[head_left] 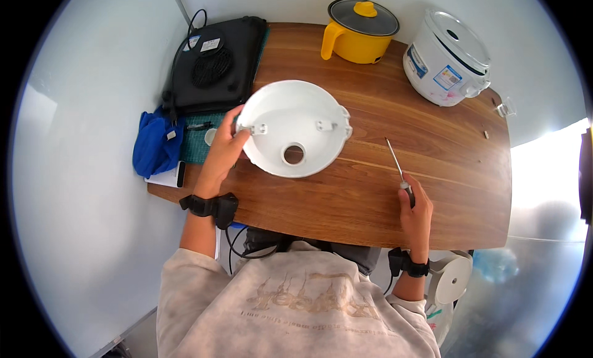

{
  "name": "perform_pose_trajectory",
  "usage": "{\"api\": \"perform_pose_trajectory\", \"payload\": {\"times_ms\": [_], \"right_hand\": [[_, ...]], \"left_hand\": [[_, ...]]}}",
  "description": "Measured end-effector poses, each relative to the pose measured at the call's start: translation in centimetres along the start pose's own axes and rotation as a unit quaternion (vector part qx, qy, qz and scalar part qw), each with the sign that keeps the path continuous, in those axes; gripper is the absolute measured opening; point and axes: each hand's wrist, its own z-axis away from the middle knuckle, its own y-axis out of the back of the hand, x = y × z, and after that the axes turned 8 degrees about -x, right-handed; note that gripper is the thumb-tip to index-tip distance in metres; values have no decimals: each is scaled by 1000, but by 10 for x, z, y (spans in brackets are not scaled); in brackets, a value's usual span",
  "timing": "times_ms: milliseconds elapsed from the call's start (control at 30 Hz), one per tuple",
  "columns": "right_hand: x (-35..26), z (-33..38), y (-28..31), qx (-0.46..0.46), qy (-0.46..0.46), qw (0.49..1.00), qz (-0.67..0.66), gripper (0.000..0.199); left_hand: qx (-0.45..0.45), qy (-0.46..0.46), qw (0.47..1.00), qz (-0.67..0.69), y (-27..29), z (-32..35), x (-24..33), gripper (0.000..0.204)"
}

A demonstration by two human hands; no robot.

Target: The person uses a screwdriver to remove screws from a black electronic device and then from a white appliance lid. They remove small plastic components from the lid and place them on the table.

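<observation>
White round plastic shell (pixel 295 128) lies on brown wooden table (pixel 432 172); your left hand (pixel 223 149) grips its rim, right hand (pixel 415 213) clasps slim screwdriver (pixel 398 169) near front edge.

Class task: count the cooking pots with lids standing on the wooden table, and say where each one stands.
2. A yellow pot with a glass lid stands at the table's far edge, middle. A white cooker with a clear lid stands right of it, at the far right corner.
</observation>
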Motion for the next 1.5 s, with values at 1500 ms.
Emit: {"api": "perform_pose_trajectory", "payload": {"times_ms": [1500], "right_hand": [[34,23,14,107,17,989,-96,28]], "left_hand": [[-152,-276,853,-415,-126,-73,187,29]]}}
